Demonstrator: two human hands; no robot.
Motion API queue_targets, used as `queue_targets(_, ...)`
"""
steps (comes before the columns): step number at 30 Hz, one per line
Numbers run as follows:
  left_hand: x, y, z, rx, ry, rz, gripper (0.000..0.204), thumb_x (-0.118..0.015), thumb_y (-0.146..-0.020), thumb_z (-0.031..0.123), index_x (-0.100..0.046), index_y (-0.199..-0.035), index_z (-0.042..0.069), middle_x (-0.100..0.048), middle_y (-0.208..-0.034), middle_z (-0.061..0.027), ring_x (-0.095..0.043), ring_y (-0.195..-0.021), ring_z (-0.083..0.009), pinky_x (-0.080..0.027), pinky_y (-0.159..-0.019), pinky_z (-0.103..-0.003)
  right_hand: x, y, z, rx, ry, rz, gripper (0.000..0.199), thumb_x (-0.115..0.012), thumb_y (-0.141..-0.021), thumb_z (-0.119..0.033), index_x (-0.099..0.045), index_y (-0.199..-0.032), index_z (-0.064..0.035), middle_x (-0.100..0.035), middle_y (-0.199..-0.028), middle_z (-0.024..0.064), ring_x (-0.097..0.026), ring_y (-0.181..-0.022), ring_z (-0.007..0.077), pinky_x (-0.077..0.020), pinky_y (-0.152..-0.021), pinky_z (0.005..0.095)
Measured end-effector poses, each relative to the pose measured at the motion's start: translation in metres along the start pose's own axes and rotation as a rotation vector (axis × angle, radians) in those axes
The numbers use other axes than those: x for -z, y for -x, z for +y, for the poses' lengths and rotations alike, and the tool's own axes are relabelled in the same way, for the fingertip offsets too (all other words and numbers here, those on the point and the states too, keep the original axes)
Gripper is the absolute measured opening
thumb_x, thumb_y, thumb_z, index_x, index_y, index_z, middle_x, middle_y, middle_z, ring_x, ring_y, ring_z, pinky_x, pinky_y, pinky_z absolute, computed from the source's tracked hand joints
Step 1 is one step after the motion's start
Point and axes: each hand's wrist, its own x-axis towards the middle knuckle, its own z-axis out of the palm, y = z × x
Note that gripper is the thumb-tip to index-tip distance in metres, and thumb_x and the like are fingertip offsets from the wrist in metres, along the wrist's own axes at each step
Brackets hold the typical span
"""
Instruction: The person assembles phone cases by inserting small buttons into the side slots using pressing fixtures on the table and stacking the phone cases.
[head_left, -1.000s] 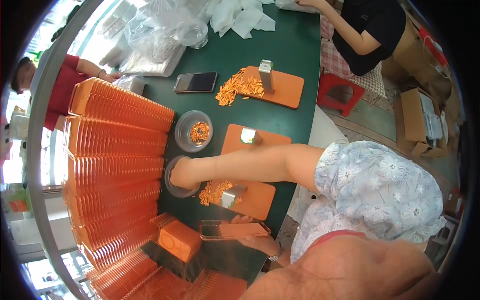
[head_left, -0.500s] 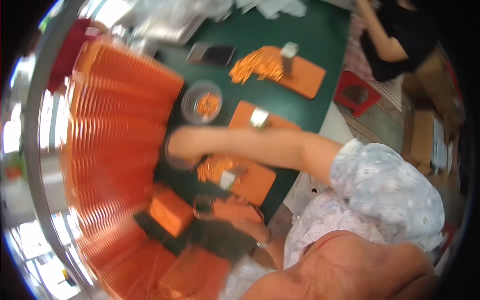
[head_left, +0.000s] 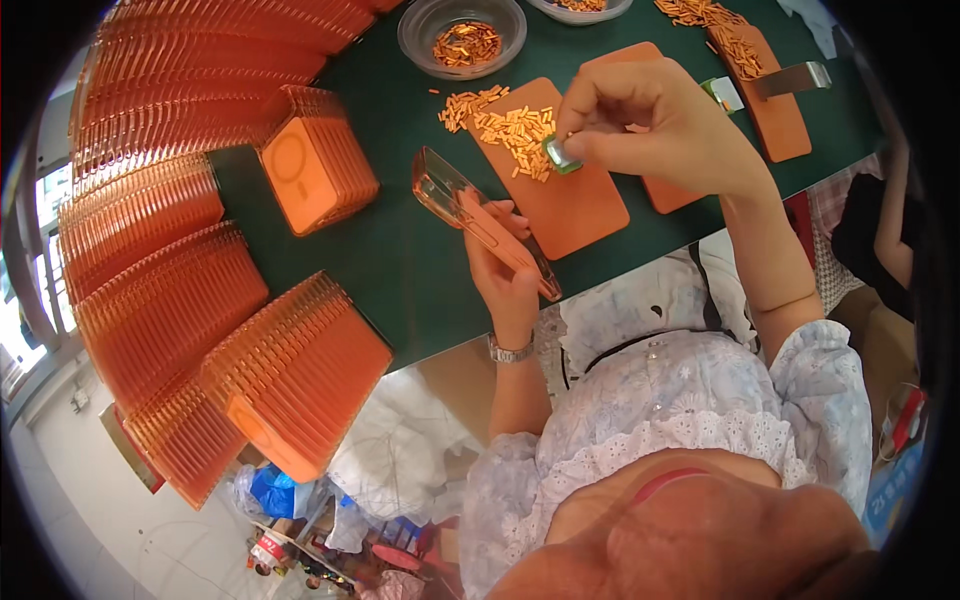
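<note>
Orange phone case [head_left: 487, 225] in left hand [head_left: 505, 275]

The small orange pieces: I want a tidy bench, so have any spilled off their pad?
Yes. A few small orange pieces lie loose on the green table, just off the orange pad's upper-left corner, below the clear bowl.

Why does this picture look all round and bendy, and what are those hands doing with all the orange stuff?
The picture comes from a wide-eyed camera worn on a person's head, looking down, so straight edges bend near the rim. There is no machine here, just a person's two bare hands. The left hand holds a clear orange phone case on its edge. The right hand pinches a small green-and-silver piece over an orange mat strewn with tiny orange bits. They lie on a dark green table. To the left are long stacks of orange cases, and farther back a clear bowl with more bits.
</note>
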Motion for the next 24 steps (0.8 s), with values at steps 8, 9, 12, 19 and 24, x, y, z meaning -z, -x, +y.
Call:
queue_targets(8,0.017,0.007,-0.025,-0.005,0.019,-0.037,0.086,-0.064,-0.080,0.048,-0.029,-0.143,0.002,-0.054,-0.114,-0.0102,-0.057,-0.097,-0.0163,-0.051,-0.068,-0.026,-0.008,0.008,-0.019,0.157,0.323,0.057,0.009,-0.064,-0.078,-0.008,-0.064,-0.084,-0.0014,-0.063,-0.075,0.0102,-0.061,-0.069,0.0249,-0.0485,-0.061,0.0348)
queue_targets(9,0.000,0.004,-0.015,-0.104,0.078,-0.018,0.083,-0.065,-0.080,0.051,-0.033,-0.141,0.004,-0.056,-0.109,-0.0077,-0.058,-0.092,-0.0159,-0.051,-0.060,-0.025,-0.008,0.009,-0.019,0.125,0.415,0.057,0.010,-0.063,-0.079,-0.011,-0.064,-0.084,-0.0021,-0.063,-0.078,0.0128,-0.061,-0.072,0.0302,-0.0492,-0.064,0.0376)
queue_targets(12,0.008,0.003,-0.019,0.143,0.157,0.237,0.054,-0.047,-0.092,0.048,-0.046,-0.127,0.007,-0.058,-0.084,-0.0063,-0.056,-0.063,-0.0131,-0.044,-0.046,-0.022,-0.014,0.009,-0.018,0.155,0.429,0.048,0.016,-0.056,-0.082,-0.015,-0.062,-0.079,-0.0005,-0.061,-0.082,0.0178,-0.060,-0.077,0.0353,-0.0500,-0.070,0.0427)
queue_targets(19,-0.002,0.008,-0.001,-0.084,-0.070,-0.009,0.100,-0.051,-0.081,0.072,-0.021,-0.146,0.001,-0.048,-0.117,-0.0084,-0.053,-0.098,-0.0173,-0.045,-0.089,-0.033,-0.019,0.009,-0.006,0.249,0.425,0.147,0.017,-0.053,-0.078,-0.011,-0.059,-0.071,0.0037,-0.060,-0.074,0.0191,-0.061,-0.071,0.0347,-0.0488,-0.066,0.0428)
queue_targets(24,-0.005,0.007,-0.001,-0.110,-0.050,-0.046,0.104,-0.052,-0.080,0.073,-0.019,-0.146,0.000,-0.047,-0.116,-0.0083,-0.053,-0.096,-0.0174,-0.047,-0.086,-0.032,-0.013,0.009,-0.003,0.170,0.262,0.078,0.016,-0.056,-0.082,-0.012,-0.062,-0.077,0.0025,-0.062,-0.080,0.0159,-0.059,-0.081,0.0323,-0.0493,-0.071,0.0385)
